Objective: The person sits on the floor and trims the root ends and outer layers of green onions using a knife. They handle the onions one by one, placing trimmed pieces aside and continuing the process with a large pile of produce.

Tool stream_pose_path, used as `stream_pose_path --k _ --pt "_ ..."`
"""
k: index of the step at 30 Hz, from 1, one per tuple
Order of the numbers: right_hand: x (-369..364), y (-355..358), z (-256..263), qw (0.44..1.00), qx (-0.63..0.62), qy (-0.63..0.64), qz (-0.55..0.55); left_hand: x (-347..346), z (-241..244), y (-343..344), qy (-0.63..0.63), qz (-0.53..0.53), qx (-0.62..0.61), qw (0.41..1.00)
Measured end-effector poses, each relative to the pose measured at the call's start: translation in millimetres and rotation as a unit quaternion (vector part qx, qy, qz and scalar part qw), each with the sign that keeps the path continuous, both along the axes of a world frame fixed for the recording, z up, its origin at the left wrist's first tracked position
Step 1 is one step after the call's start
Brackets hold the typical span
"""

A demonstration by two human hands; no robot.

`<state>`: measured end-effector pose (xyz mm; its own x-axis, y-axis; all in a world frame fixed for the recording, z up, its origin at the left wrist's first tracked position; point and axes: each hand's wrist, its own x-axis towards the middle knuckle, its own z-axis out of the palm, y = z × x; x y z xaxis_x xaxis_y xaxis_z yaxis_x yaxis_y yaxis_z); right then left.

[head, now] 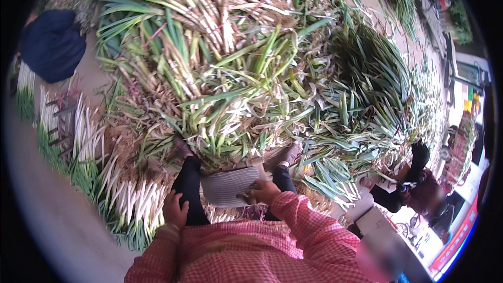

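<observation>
My left hand (175,209) rests against my left thigh in dark trousers, its fingers apart and nothing in it. Between my legs is a small stool with a grey striped cloth seat (230,187). My right hand (262,192) is curled at the right edge of this seat and grips it; some fingertips are dark and blurred. Before my feet spreads a heap of loose leek or green onion leaves (251,114). Cleaned white-stemmed stalks (131,200) lie in a row at my left.
Untrimmed stalk bundles (220,15) lie beyond the leaf heap. A darker leaf pile (365,74) rises at the right. A person (420,192) sits at the far right; another person in dark clothing (53,45) is bent over at the upper left. A slatted stool (63,122) stands among the cleaned stalks.
</observation>
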<state>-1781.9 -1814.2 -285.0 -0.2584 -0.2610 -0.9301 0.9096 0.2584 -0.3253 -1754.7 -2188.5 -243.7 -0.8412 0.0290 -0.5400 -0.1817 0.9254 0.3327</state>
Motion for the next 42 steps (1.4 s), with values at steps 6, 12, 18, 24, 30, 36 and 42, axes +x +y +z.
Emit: stream_pose_path --k 6,12,18,24,30,36,42 --pt "-5 13 17 0.998 0.053 0.039 -0.016 -31 6 -14 -0.044 0.021 0.016 0.999" --pt "-58 92 -91 0.935 0.266 0.184 0.147 -125 -84 31 -0.058 0.15 0.155 0.975" --pt "-211 201 -215 0.879 0.421 0.193 0.116 -203 -265 102 -0.015 0.169 0.188 0.967" --pt "-235 242 -332 0.909 0.393 0.125 -0.062 -267 -349 167 0.104 0.069 0.189 0.974" --pt "-155 159 -431 0.924 0.162 0.055 -0.342 -240 -432 185 -0.027 0.391 0.372 0.841" --pt "-159 99 -353 0.981 0.015 -0.016 -0.193 -210 -383 229 -0.202 0.234 0.283 0.908" --pt "-167 107 -185 0.962 -0.179 0.04 -0.202 -218 -256 215 -0.163 0.384 0.287 0.862"
